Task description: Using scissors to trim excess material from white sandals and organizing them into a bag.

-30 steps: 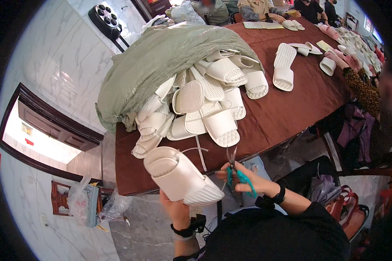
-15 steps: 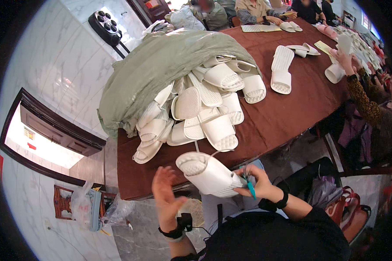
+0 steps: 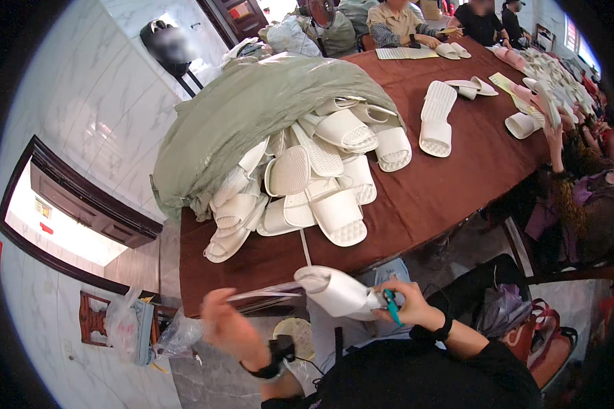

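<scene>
At the bottom centre of the frame, the right hand (image 3: 406, 307) is closed around the end of a white slipper (image 3: 338, 292), with small teal scissors (image 3: 391, 307) tucked in the same grip. The slipper lies level in the air, just below the near edge of a dark brown table (image 3: 430, 198). The left hand (image 3: 225, 327), lower left of centre, is blurred; a thin clear strip (image 3: 266, 294) runs from the slipper toward it, but whether the fingers pinch it cannot be told. Both wrists wear dark bands.

Above the hands, in the middle of the frame, a heap of white slippers (image 3: 314, 177) spills from under a grey-green sack (image 3: 252, 116) that covers the left end of the table. The heap reaches close to the table's near edge, leaving a narrow bare strip in front of the person.

To the upper right, a pair of slippers (image 3: 436, 119) lies soles up on the table, with more slippers (image 3: 525, 123) near the far right edge. Other people sit along the top and right of the table, one reaching a hand (image 3: 551, 133) toward the slippers there. At the lower right, bags (image 3: 525, 327) sit on the floor. A pale marble floor fills the left side.
</scene>
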Motion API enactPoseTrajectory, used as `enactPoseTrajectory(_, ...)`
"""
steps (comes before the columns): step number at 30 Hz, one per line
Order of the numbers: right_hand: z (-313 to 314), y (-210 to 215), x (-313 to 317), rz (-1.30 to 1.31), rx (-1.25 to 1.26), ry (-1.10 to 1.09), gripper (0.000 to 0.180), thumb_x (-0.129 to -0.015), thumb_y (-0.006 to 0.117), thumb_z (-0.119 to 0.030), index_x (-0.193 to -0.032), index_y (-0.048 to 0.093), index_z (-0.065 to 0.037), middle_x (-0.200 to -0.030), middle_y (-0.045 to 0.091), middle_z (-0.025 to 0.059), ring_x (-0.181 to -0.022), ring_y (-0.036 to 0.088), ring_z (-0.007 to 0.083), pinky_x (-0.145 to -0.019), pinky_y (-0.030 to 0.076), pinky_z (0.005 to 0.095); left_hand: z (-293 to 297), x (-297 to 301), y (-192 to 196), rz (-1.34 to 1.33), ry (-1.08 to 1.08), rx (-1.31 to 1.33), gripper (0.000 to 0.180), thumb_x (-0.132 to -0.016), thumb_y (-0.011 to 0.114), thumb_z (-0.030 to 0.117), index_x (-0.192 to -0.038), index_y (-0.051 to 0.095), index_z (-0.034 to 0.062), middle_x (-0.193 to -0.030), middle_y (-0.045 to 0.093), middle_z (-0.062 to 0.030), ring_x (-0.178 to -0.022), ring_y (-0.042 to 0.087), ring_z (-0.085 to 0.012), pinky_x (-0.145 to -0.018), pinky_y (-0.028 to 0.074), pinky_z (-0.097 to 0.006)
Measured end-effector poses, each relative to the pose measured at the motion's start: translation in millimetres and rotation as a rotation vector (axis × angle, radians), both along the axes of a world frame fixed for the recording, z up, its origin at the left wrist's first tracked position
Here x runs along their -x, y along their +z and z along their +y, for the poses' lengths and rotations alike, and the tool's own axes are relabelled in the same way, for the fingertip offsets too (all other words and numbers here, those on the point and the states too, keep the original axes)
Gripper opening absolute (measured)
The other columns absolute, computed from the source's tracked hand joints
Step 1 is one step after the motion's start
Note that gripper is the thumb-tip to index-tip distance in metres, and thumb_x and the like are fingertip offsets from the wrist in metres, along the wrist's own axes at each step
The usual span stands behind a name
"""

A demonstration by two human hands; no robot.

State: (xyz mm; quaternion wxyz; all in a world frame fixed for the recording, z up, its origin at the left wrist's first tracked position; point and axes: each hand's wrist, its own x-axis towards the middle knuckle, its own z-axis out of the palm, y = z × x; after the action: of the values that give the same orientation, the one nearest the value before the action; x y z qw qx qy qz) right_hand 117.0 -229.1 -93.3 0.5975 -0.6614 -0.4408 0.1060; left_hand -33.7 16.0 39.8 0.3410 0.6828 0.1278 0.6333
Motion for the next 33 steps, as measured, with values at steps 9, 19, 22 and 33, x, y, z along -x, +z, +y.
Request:
enactPoseTrajectory(9, -30.1, 13.5, -79.9, 0.390, -0.173, -0.441, 0.045, -0.069, 0.076, -0.006, -0.106, 0.051, -0.005, -0.088, 0.056, 0.0014, -0.080, 0.055, 0.0120, -0.070, 0.047, 0.0274, 88.1, 152.8, -35.4, -0.155, 0.547, 0.449, 0.020, -0.089, 0.059, 0.016, -0.090, 0.060, -0.0036, -0.073, 0.052, -0.0034, -0.070, 0.047, -0.0110, -0.064, 0.039, -0.024)
enactPoseTrajectory(19, -105.7, 54.9, -363.5, 0.764, -0.950, -0.474, 0.046, -0.086, 0.063, -0.030, -0.119, 0.051, 0.000, -0.115, 0.059, 0.0129, -0.104, 0.056, 0.0188, -0.086, 0.044, 0.0311, 105.1, 287.0, -185.7, 0.703, 0.913, 0.503, 0.024, -0.082, 0.062, 0.007, -0.102, 0.063, -0.0037, -0.095, 0.065, -0.0166, -0.082, 0.062, -0.0224, -0.074, 0.047, -0.033)
enactPoseTrajectory(22, -93.5, 28.6, -346.6, 0.666, -0.789, -0.418, 0.024, -0.083, 0.067, -0.025, -0.097, 0.057, -0.008, -0.087, 0.063, 0.0056, -0.079, 0.060, 0.0162, -0.068, 0.049, 0.0326, 105.0, 296.7, -231.0, 1.013, 0.847, 0.489, 0.035, -0.076, 0.062, 0.004, -0.111, 0.061, -0.0008, -0.101, 0.064, -0.0175, -0.085, 0.061, -0.0271, -0.077, 0.047, -0.036)
enactPoseTrajectory(33, -26.7, 3.8, -162.8, 0.557, -0.297, -0.468, 0.032, -0.085, 0.063, -0.013, -0.113, 0.050, -0.005, -0.090, 0.054, 0.0024, -0.080, 0.054, 0.0135, -0.066, 0.042, 0.0282, 95.2, 125.9, -235.8, 1.443, 0.414, 0.371, 0.042, -0.075, 0.068, 0.016, -0.113, 0.059, 0.0028, -0.113, 0.059, -0.0206, -0.099, 0.058, -0.0358, -0.082, 0.048, -0.038)
